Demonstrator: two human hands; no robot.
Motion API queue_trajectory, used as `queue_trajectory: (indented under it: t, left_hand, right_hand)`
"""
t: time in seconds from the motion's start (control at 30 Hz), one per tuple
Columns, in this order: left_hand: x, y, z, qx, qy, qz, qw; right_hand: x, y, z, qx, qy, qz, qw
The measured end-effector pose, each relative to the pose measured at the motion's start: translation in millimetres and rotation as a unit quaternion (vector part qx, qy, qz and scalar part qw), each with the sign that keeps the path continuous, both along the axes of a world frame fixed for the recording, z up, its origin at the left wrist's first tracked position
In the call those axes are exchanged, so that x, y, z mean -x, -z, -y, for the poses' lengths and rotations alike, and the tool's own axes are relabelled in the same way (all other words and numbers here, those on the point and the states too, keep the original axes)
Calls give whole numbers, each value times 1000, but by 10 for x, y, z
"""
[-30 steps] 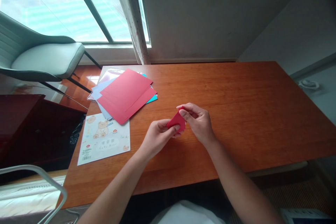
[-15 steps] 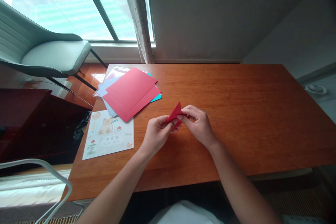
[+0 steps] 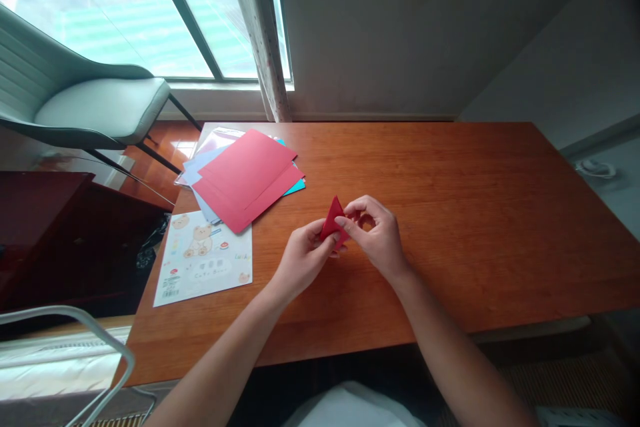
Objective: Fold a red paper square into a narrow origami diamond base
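Note:
A small piece of folded red paper [image 3: 332, 219], pointed at the top, is held up between my two hands above the table. My left hand [image 3: 306, 255] grips its lower left side, thumb in front and fingers behind. On the right side, my right hand [image 3: 376, 235] presses the paper with the thumb, its index finger curled around so that a gap shows between them. The fingers hide much of the lower folds.
Red sheets [image 3: 247, 180] lie over white and blue paper at the table's back left. A printed bear sheet [image 3: 205, 263] sits in front of them. The brown wooden table [image 3: 450, 213] spreads right. A chair [image 3: 105, 107] stands beyond the left edge.
The folded paper has turned slightly and its tip has shifted a little left. My right thumb and index finger have opened into a rounder gap. The view has drifted slightly.

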State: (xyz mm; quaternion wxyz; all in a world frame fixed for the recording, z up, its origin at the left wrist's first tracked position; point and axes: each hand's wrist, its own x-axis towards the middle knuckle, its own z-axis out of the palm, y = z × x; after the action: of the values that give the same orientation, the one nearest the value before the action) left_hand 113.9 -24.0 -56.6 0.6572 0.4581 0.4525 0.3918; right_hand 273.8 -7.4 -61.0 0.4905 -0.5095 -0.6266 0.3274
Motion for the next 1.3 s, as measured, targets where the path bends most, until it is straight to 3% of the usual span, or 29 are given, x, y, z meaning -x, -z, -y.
queue_trajectory:
  t: [0.3,0.57,0.8,1.13,1.3]
  left_hand:
    - [7,-44,0,45,10,40,998]
    - [19,-51,1,119,-25,124,985]
    - [31,-40,-15,97,-10,123,988]
    - [32,-36,-26,88,-32,141,986]
    - [24,-45,-25,87,-25,153,984]
  right_hand:
    - [-21,-21,8,-29,7,35,999]
    - [-15,-13,14,-33,11,35,999]
    - [-6,-16,39,-55,22,55,997]
    - [51,62,82,-181,48,198,962]
    - [53,56,83,-184,48,211,959]
